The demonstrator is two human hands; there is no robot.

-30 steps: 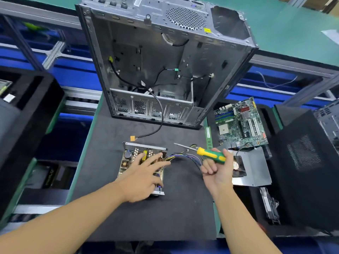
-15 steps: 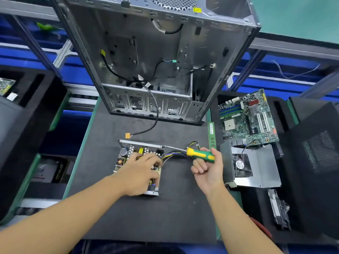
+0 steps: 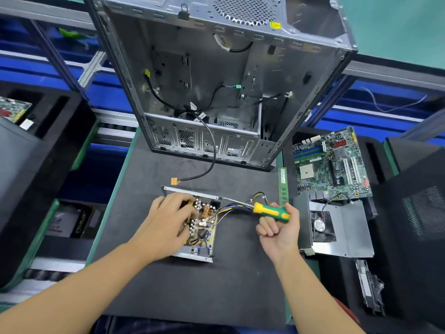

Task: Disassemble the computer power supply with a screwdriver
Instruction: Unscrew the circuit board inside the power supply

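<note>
Mat (image 3: 240, 273), left hand (image 3: 166, 225) slid along power supply (image 3: 203, 227)

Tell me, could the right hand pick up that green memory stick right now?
Probably not at once: the memory stick lies uncovered just beyond the right hand, nothing between them, but that hand grips the screwdriver.
</note>
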